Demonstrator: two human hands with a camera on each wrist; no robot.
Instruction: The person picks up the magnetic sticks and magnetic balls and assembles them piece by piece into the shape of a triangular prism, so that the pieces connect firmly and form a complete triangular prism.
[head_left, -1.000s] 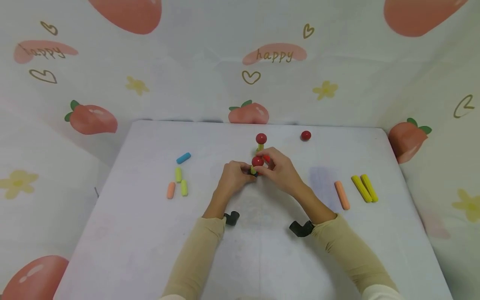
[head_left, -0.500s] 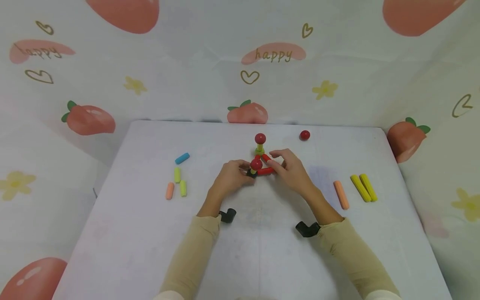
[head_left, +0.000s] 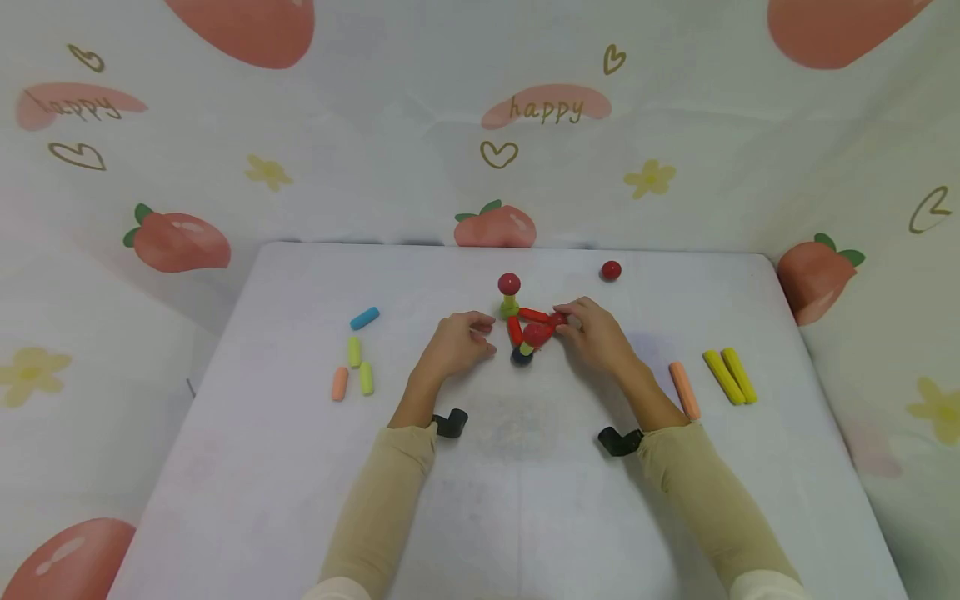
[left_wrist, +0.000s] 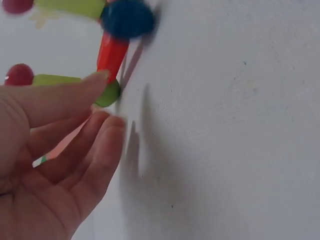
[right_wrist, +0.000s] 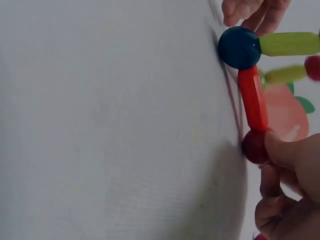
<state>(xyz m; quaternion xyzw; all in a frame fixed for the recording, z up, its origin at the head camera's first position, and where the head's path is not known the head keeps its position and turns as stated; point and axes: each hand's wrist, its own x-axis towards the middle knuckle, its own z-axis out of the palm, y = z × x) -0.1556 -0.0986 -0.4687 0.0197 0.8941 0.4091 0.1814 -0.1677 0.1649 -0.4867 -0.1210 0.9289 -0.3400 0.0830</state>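
Note:
A triangle of red rods lies on the table, joined by balls at its corners. One corner is a dark blue ball, another a green ball, the third a dark red ball. From the blue and green balls rise light green rods, each topped by a red ball; the one on the blue ball leans in the head view. My right hand pinches the dark red corner ball between thumb and fingers. Just left of the triangle, my left hand holds nothing, fingers loosely bent.
A loose red ball lies at the table's back. To the left are a blue rod, light green rods and a short orange rod. A longer orange rod and two yellow rods lie at the right.
My left hand has let go of the dark blue ball and drawn slightly left. My right hand moved from the near red top ball to the corner ball. The triangle has turned.

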